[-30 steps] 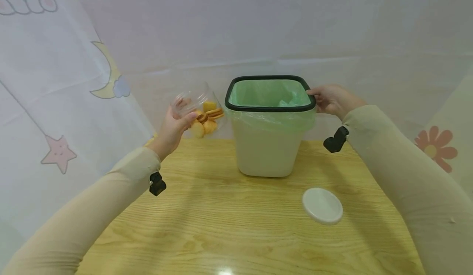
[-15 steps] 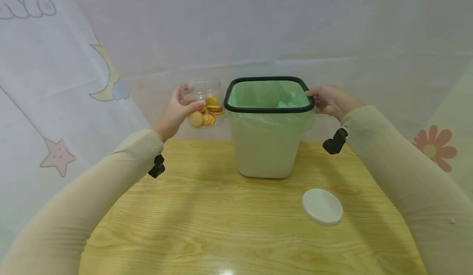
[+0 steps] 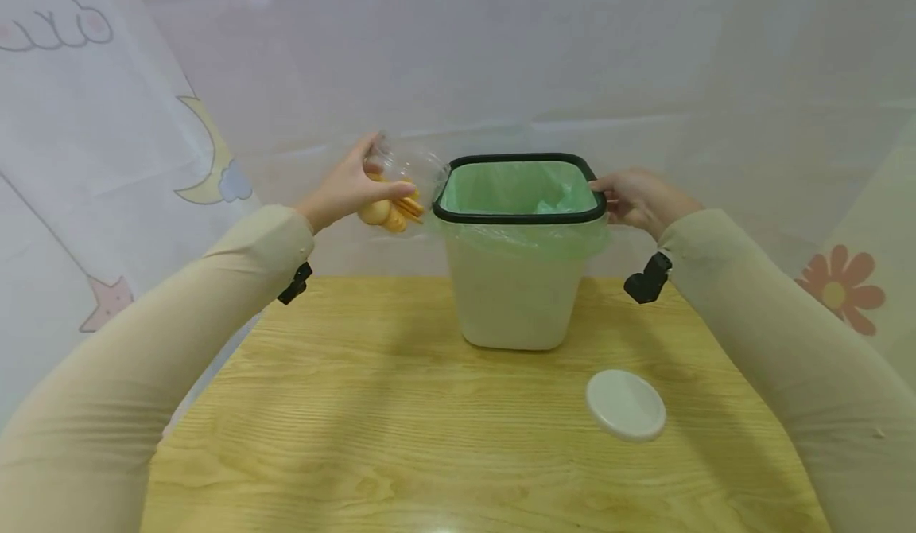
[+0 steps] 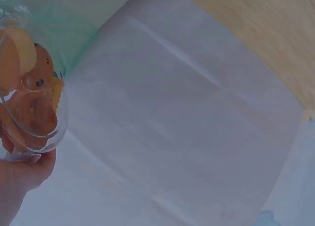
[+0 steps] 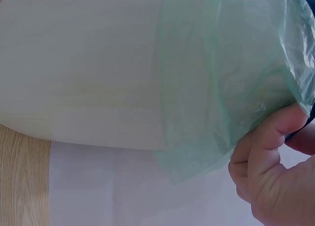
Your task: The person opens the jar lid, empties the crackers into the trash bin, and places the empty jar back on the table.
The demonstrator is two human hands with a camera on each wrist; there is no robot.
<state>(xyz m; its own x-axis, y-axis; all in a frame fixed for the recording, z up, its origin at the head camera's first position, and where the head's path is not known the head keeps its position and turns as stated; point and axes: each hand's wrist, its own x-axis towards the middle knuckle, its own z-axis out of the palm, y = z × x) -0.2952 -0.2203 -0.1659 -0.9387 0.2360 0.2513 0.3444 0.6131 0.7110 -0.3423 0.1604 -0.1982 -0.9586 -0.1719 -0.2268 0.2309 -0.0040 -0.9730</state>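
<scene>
In the head view my left hand (image 3: 355,185) grips a clear plastic jar (image 3: 411,163) by its side, tilted toward the trash can at its mouth end. Several cookies (image 3: 386,212) lie inside the jar; the left wrist view shows these cookies (image 4: 29,98) close up through the clear wall. My right hand (image 3: 639,199) pinches the black rim (image 3: 521,216) of the white trash can (image 3: 517,302) on its right side. A green trash bag (image 3: 515,183) lines the can and folds over its outside, seen also as green film (image 5: 221,63) beside my right fingers.
The can stands near the back of the wooden table (image 3: 401,429). A white round lid (image 3: 626,405) lies on the table in front of the can, to the right. A pale printed cloth (image 3: 343,56) hangs behind.
My left hand has risen and moved right with the jar, bringing it beside the can's left rim and tipping it further. The right hand keeps its hold on the rim.
</scene>
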